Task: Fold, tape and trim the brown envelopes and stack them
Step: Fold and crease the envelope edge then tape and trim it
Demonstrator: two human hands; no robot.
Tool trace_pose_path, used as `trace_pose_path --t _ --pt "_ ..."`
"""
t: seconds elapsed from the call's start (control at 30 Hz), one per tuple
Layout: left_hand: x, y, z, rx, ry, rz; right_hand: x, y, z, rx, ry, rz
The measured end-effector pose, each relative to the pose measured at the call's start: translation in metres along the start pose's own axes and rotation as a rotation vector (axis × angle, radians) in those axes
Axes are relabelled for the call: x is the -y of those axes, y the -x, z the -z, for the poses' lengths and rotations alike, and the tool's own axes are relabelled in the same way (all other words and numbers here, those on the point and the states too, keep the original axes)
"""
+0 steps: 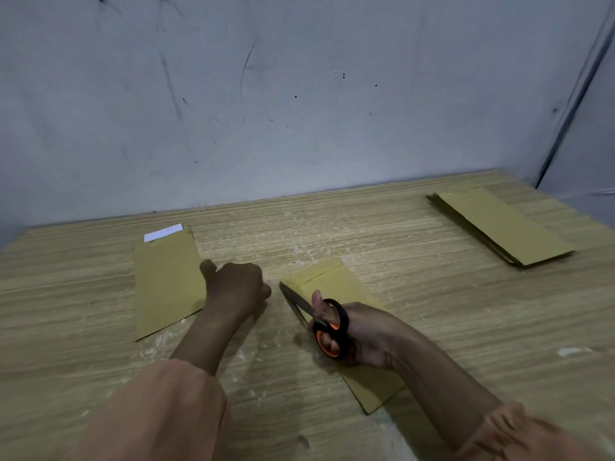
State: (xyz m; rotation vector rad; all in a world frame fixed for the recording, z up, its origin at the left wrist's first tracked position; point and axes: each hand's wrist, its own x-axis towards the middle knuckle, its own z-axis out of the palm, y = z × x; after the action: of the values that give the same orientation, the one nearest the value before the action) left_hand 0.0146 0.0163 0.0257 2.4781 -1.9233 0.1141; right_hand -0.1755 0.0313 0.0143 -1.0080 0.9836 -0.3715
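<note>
Head view, wooden table (399, 227), grey wall (299, 94), right hand (366, 334) grasping scissors (327, 326), left hand (236, 286) clenched.

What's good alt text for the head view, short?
A person's right hand grips black-and-orange scissors over a brown paper envelope on a wooden table; the left hand is curled beside it. Another brown envelope lies left, a stack of brown envelopes far right.

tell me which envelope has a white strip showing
The single envelope on the left, white strip at its far end; the middle one and the right stack show none.
</note>
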Motion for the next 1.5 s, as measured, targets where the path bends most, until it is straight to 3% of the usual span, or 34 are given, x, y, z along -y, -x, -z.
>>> trace_pose_path --t 0.27,0.67,0.83,1.0,1.1,1.5 --pt "0.013 0.026 -0.002 -0.016 0.09 -0.015 0.0 -0.001 0.0 0.028 0.005 -0.007" --pt "0.02 0.051 -0.057 -0.461 0.031 -0.035 0.001 -0.001 -0.003 0.028 0.042 -0.011" --pt "0.012 0.054 -0.047 -0.294 0.053 0.025 0.001 -0.002 -0.002 0.018 0.077 -0.001" --pt "0.005 0.051 -0.038 -0.358 0.028 0.086 0.001 -0.001 -0.003 0.023 0.08 -0.004" --pt "0.002 0.05 -0.037 -0.258 -0.034 0.127 0.002 0.0 -0.003 0.027 0.064 -0.003" --pt "-0.004 0.043 -0.024 -0.169 -0.04 0.213 0.004 0.0 -0.005 0.006 0.072 -0.009"
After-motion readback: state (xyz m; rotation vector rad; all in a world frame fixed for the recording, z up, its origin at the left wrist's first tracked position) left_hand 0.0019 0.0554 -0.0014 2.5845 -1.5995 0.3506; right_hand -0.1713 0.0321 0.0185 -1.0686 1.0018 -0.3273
